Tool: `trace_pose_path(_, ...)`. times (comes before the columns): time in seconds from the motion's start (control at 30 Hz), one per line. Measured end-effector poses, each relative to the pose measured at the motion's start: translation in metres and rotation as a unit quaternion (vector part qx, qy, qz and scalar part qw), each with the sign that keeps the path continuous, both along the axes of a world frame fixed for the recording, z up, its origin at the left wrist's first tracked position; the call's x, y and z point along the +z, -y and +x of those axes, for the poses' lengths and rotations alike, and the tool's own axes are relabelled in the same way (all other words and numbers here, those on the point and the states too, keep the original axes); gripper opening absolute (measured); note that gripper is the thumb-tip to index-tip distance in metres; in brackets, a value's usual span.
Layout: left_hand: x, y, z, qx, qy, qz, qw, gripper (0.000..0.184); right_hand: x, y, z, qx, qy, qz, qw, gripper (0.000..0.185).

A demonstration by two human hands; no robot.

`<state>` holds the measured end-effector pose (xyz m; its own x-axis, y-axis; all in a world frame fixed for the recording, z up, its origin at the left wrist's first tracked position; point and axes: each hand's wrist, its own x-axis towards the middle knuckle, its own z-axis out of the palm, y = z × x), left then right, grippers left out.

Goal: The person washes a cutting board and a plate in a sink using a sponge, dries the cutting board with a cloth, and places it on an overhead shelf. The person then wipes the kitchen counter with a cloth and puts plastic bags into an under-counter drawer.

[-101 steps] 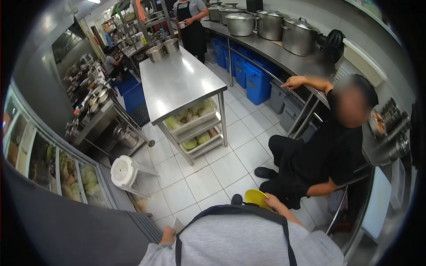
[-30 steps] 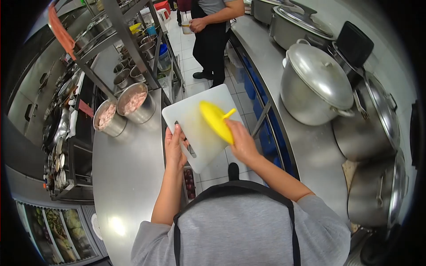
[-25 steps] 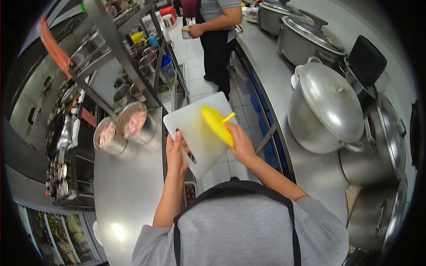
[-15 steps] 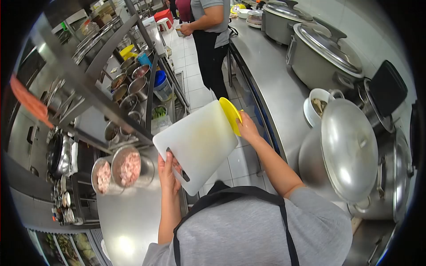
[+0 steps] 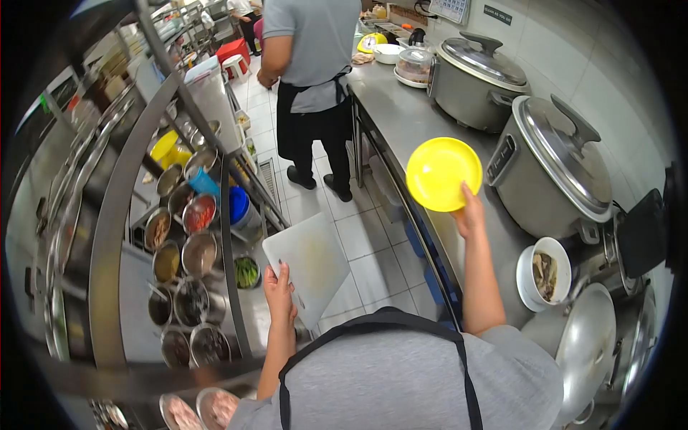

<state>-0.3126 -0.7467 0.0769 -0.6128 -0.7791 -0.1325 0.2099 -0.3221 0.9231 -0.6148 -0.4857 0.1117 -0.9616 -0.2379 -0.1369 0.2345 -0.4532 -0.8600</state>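
Note:
My left hand (image 5: 280, 292) grips a white cutting board (image 5: 309, 261) by the handle slot at its left edge, and the board hangs tilted over the aisle. In my right hand (image 5: 469, 213) is a round yellow plate (image 5: 443, 174), pinched at its lower right rim, its face toward the camera. The plate is above the edge of the right counter (image 5: 401, 107), left of a large grey cooker (image 5: 552, 165). A white bowl (image 5: 550, 271) with food pieces stands on that counter, right of my right forearm.
Ahead in the aisle stands a person (image 5: 315, 86) in a grey shirt and black apron, back turned. Metal shelving (image 5: 107, 287) and several containers of ingredients line the left. Another grey cooker (image 5: 480, 79) and a covered dish (image 5: 414, 66) are farther along the right counter.
The view has moved forward along the aisle. My right hand has carried the yellow plate right, away from the board, and turned it face-on. The person ahead has turned away.

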Motion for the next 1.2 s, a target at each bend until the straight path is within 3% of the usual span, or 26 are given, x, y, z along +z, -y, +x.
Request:
trace_pose_path(0.07, 0.003, 0.028, -0.031, -0.012, 0.017, -0.026, 0.999, 0.017, -0.004, -0.012, -0.023, 0.022, 0.013, -0.079, 0.997, 0.045)
trace_pose_path(0.23, -0.019, 0.106, -0.107, 0.005, 0.013, -0.031, 0.999, 0.015, -0.013, 0.003, -0.093, 0.006, 0.016, -0.135, 0.991, 0.045)
trace_pose_path(0.47, 0.009, 0.164, -0.221, 0.078, 0.041, -0.067, 0.994, 0.013, -0.03, 0.128, -0.231, 0.036, 0.071, -0.185, 0.979, 0.046)
trace_pose_path(0.6, 0.01, 0.204, -0.259, 0.117, 0.032, -0.049, 0.991, 0.014, -0.027, 0.207, -0.297, 0.046, 0.102, -0.113, 0.987, 0.045)
trace_pose_path(0.8, -0.004, 0.291, -0.316, 0.128, 0.044, -0.041, 0.99, 0.015, -0.052, 0.31, -0.397, 0.044, 0.143, -0.148, 0.978, 0.044)
trace_pose_path(1.2, -0.006, 0.505, -0.483, 0.055, 0.055, -0.054, 0.996, 0.014, -0.045, 0.477, -0.541, -0.024, 0.042, -0.049, 0.998, 0.032)
